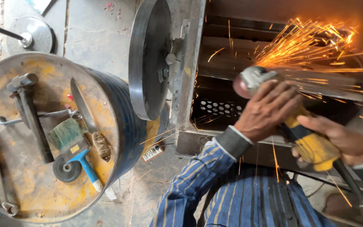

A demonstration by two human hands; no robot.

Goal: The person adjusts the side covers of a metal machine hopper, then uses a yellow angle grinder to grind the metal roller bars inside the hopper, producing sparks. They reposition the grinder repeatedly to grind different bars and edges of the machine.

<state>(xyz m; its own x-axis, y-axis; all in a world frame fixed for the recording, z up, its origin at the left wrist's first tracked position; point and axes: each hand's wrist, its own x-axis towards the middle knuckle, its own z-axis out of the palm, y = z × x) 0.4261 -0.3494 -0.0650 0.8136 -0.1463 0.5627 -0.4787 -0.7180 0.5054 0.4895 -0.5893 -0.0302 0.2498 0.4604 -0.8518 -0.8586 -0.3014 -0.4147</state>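
Near right, right hand (349, 141) wrapped around yellow grinder (311, 145) body. Farther left, left hand (267, 109) clasped over its head. Long axis slanting from near right to far left, disc end (251, 80) pressed on metal frame (232, 63), sparks (311, 42) flying far right. At left, drum (118, 138) bearing hammer (30, 113) and brush (74, 145).

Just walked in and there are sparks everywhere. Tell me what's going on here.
A person is running a yellow angle grinder against a metal frame with both hands. The left hand grips the front near the grinder's head, the right hand holds the rear body. Orange sparks spray up and to the right. Beside them, a barrel carries a hammer, a paintbrush, a spare grinding disc and a wrench.
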